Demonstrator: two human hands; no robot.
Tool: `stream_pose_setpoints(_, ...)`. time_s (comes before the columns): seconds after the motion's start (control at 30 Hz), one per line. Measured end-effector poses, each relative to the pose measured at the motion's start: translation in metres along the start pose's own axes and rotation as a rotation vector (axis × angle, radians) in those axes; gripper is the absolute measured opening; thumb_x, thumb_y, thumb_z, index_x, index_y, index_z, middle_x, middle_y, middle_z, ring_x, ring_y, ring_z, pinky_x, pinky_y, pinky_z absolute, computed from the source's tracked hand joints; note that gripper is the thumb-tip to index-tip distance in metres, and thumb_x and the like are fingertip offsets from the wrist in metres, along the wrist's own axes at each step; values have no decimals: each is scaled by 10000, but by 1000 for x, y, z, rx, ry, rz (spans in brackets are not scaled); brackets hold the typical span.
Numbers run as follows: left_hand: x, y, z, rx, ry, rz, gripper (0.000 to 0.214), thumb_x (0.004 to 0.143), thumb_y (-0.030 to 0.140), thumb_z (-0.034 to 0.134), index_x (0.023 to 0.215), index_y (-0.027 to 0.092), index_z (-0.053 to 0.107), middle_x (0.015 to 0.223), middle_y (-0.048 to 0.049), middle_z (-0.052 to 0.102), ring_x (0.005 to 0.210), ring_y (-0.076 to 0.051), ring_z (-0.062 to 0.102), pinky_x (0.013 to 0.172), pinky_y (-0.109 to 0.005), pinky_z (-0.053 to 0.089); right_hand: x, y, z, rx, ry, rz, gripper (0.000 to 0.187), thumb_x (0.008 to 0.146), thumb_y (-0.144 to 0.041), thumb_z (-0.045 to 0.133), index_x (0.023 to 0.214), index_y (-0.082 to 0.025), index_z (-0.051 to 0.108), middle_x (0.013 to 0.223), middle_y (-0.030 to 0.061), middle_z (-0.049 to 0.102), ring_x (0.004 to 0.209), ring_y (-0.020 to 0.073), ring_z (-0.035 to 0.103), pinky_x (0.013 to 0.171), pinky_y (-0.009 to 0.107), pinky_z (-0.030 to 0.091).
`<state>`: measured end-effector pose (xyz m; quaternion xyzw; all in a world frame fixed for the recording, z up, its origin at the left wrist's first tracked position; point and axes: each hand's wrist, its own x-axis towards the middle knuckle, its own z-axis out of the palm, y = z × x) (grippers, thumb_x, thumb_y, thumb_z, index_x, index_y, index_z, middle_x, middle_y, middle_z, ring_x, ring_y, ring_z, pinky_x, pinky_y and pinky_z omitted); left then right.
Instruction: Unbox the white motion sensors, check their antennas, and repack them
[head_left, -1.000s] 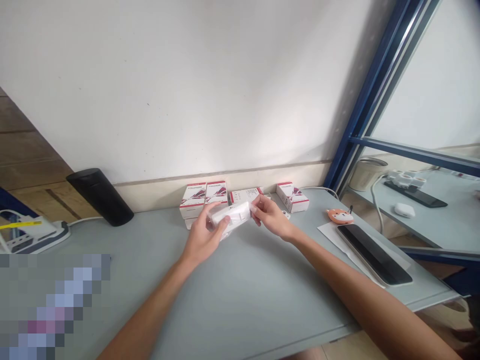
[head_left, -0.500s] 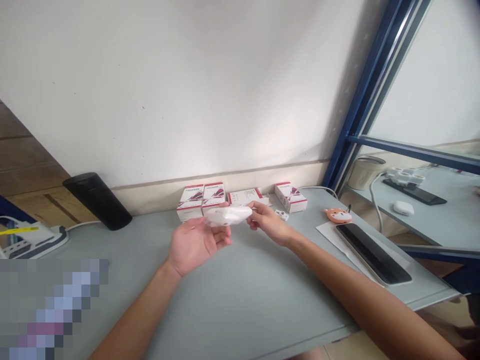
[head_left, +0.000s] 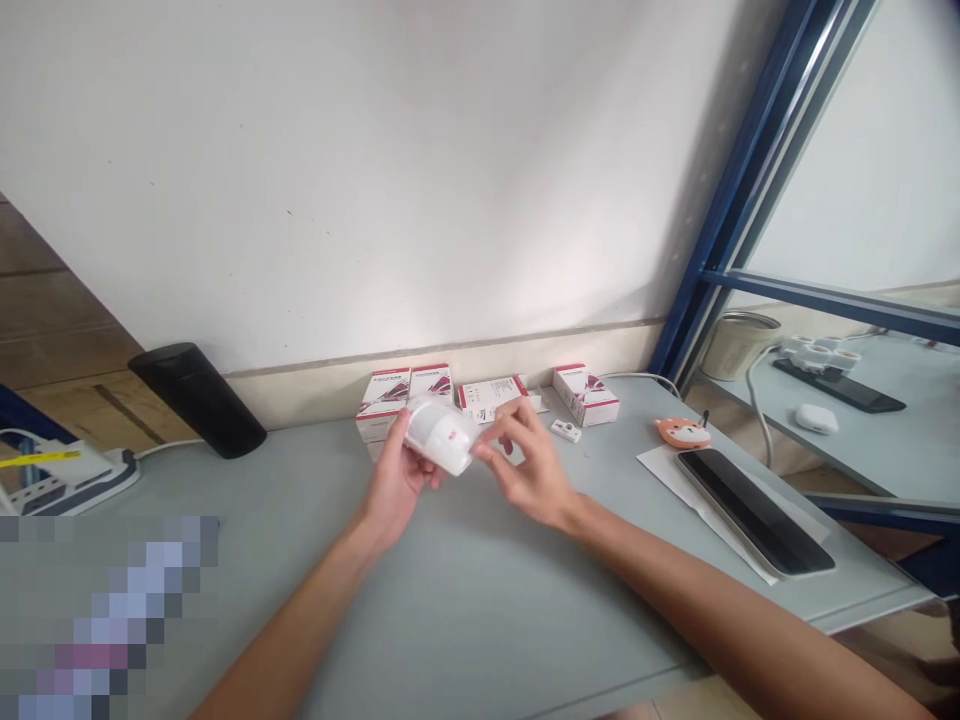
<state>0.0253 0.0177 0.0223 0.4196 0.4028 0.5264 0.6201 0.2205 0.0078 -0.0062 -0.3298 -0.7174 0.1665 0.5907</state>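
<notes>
My left hand (head_left: 394, 490) is wrapped round the left side of a white motion sensor (head_left: 442, 437), thumb on top and fingers beneath. The sensor is tilted above the table and shows a curved panel and a small red mark; its shiny surface looks like clear wrapping. My right hand (head_left: 529, 465) pinches the lower right end with thumb and forefinger, the other fingers curled. Right behind the sensor stand two red-and-white boxes (head_left: 382, 393), partly covered by it. An opened box (head_left: 493, 397) lies behind my right hand, near a small white part (head_left: 565, 430).
Another red-and-white box (head_left: 586, 394) stands by the wall. To the right are an orange animal-shaped item (head_left: 683, 432) and a dark phone (head_left: 754, 510) on white paper. A black cylindrical object (head_left: 197, 400) leans at the left, beside a power strip (head_left: 82, 485). A blue-framed mirror (head_left: 817, 300) borders the right.
The sensor has turned from edge-on to show its front, its right end now lower. My left hand has closed round it from an open palm; my right hand has shifted down slightly.
</notes>
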Motion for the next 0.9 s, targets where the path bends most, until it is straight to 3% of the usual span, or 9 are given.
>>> stream_pose_setpoints(0.1,0,-2,-3,-25,17,-12,514,901,634,682,1204,220,709,984,-42,757,815,-201,694,637,-273,525,-7,-2,2,-192,-195,-192,106,989,-361,674,995,-269,726,1049,78,541,902,209,557,764,354,519)
stream_pose_setpoints(0.2,1,-12,-8,107,-56,-64,500,891,645,692,1142,216,746,1100,-77,774,1024,-282,717,751,-315,554,-12,-3,8,-355,-360,-249,339,946,-460,737,1243,-302,692,1272,121,563,1089,260,586,900,407,563)
stream_pose_setpoints(0.27,1,-18,-9,206,-89,-45,461,898,626,697,1122,227,757,1177,-87,764,1136,-306,693,835,-340,553,-13,-4,11,-443,-375,-245,567,895,-489,790,1405,-327,603,1458,149,496,1320,338,513,1059,502,522)
stream_pose_setpoints(0.33,-1,-20,-8,279,-137,37,384,915,565,710,1140,257,753,1272,-72,738,1242,-306,650,956,-355,528,-12,-4,12,-502,-349,-207,744,850,-471,833,1508,-356,505,1610,152,376,1509,410,336,1167,598,431)
stream_pose_setpoints(0.43,-4,-16,-4,347,-236,163,368,926,436,742,1270,310,708,1403,-35,672,1386,-292,548,1082,-340,457,-7,-2,9,-508,-337,-139,905,828,-449,846,1594,-359,373,1677,153,305,1592,420,209,1223,643,357)
stream_pose_setpoints(0.5,-5,-13,-3,337,-247,145,413,921,412,750,1316,315,677,1380,-37,665,1354,-292,552,1011,-330,485,-3,-1,5,-486,-347,-98,931,821,-440,849,1604,-339,356,1647,169,350,1574,407,270,1223,624,368)
stream_pose_setpoints(0.6,-3,-12,-4,216,-272,24,373,938,476,697,1237,254,685,1124,-64,691,1003,-252,634,754,-317,499,2,1,-1,-422,-310,8,974,764,-475,888,1587,-331,388,1590,179,413,1506,409,384,1184,612,413)
stream_pose_setpoints(0.7,-1,-11,-4,79,-341,-18,372,981,516,596,1137,194,699,880,-54,619,740,-191,536,685,-330,462,7,3,-8,-259,-187,159,1020,714,-535,907,1575,-350,393,1550,154,461,1430,391,473,1152,600,442)
stream_pose_setpoints(0.9,-9,-11,1,98,-387,-54,456,1033,550,474,1359,276,639,1179,-72,633,753,-175,540,728,-332,447,31,12,-24,226,86,546,952,821,-559,804,1584,-306,294,1393,120,575,1319,272,579,1112,466,502)
